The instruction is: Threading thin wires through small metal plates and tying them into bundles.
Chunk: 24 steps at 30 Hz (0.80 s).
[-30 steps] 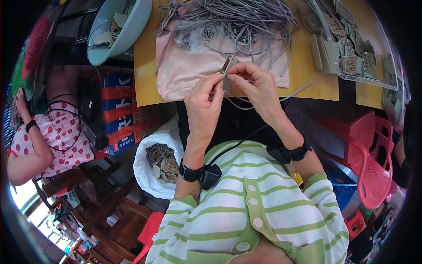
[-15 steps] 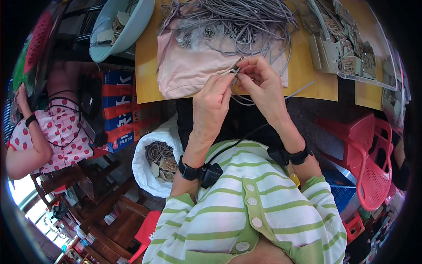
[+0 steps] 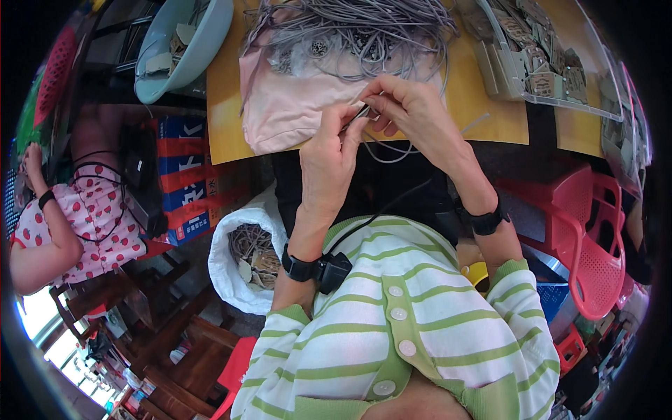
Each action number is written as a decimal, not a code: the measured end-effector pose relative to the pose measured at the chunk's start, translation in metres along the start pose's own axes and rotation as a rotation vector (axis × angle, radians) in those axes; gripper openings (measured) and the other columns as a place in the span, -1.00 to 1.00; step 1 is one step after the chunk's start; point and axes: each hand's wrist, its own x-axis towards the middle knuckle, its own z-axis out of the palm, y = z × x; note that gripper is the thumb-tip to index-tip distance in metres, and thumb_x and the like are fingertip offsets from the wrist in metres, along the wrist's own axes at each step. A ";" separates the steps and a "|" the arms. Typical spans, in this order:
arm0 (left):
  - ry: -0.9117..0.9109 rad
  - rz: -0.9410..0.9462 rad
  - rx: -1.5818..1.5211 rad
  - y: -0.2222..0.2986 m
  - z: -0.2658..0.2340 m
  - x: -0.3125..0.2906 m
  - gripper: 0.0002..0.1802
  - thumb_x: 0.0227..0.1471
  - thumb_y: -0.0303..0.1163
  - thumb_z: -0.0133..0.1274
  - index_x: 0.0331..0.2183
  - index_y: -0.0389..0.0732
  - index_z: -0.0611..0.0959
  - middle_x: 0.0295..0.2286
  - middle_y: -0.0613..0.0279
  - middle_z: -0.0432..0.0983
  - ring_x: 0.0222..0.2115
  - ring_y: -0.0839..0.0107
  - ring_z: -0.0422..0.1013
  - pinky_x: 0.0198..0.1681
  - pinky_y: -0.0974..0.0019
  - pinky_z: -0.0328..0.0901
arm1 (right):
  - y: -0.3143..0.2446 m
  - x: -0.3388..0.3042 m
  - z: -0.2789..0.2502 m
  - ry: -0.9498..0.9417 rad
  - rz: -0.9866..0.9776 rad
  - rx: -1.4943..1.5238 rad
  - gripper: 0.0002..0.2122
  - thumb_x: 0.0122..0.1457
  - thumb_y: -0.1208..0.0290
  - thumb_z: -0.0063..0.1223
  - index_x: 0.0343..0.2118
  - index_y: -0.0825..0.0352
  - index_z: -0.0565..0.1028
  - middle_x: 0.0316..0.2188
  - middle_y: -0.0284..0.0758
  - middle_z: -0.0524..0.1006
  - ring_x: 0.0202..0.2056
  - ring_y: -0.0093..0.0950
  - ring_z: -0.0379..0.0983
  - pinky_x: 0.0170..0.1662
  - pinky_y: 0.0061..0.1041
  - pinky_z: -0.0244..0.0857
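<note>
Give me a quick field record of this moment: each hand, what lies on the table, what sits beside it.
left hand: pinching a thin grey cord end
right hand: fingertips meeting the left hand on that cord
table: yellow tabletop; pale pink cloth; pile of grey cords; clear tray of brown card tags
bowl: light blue bowl, far left
floor: white sack; red plastic chair

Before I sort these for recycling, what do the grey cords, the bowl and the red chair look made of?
The grey cords look like matte elastic or plastic-coated cord: thin, limp, tangled. The pale blue bowl seems smooth moulded plastic with a slight sheen. The red chair looks like glossy moulded plastic, with a perforated back.
</note>
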 end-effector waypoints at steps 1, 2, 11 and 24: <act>0.000 0.000 0.000 -0.002 0.000 -0.001 -0.68 0.01 -0.56 0.04 -0.12 -0.28 0.51 -0.25 0.11 0.54 -0.24 0.33 0.50 -0.19 0.37 0.35 | 0.001 0.000 0.000 0.034 0.003 0.010 -0.89 0.18 0.50 -0.04 -0.33 0.43 0.48 -0.58 -0.32 0.53 -0.56 -0.58 0.47 -0.48 -0.64 0.34; 0.003 0.128 0.018 -0.007 0.000 -0.002 -0.65 0.01 -0.57 0.03 -0.10 -0.28 0.49 -0.24 0.09 0.54 -0.22 0.33 0.49 -0.18 0.36 0.34 | 0.002 0.000 0.001 0.068 0.006 0.021 -0.89 0.17 0.50 -0.03 -0.33 0.43 0.48 -0.59 -0.32 0.53 -0.57 -0.58 0.47 -0.51 -0.64 0.32; -0.002 0.375 0.123 -0.016 0.001 0.004 -0.67 0.02 -0.67 -0.07 -0.13 -0.25 0.54 -0.21 0.12 0.53 -0.22 0.34 0.47 -0.15 0.35 0.32 | 0.000 -0.004 -0.004 0.241 -0.051 -0.080 -0.88 0.17 0.46 0.01 -0.30 0.36 0.51 -0.59 -0.43 0.49 -0.59 -0.69 0.40 -0.58 -0.69 0.21; -0.057 0.276 -0.156 -0.036 -0.006 0.013 -0.65 0.09 -0.68 -0.17 -0.10 -0.25 0.55 -0.19 0.14 0.52 -0.11 0.39 0.43 -0.04 0.43 0.28 | -0.093 0.001 -0.053 0.466 -0.260 0.489 -0.86 0.27 0.35 -0.11 -0.25 0.31 0.39 -0.60 -0.41 0.45 -0.72 -0.74 0.28 -0.71 -0.78 0.14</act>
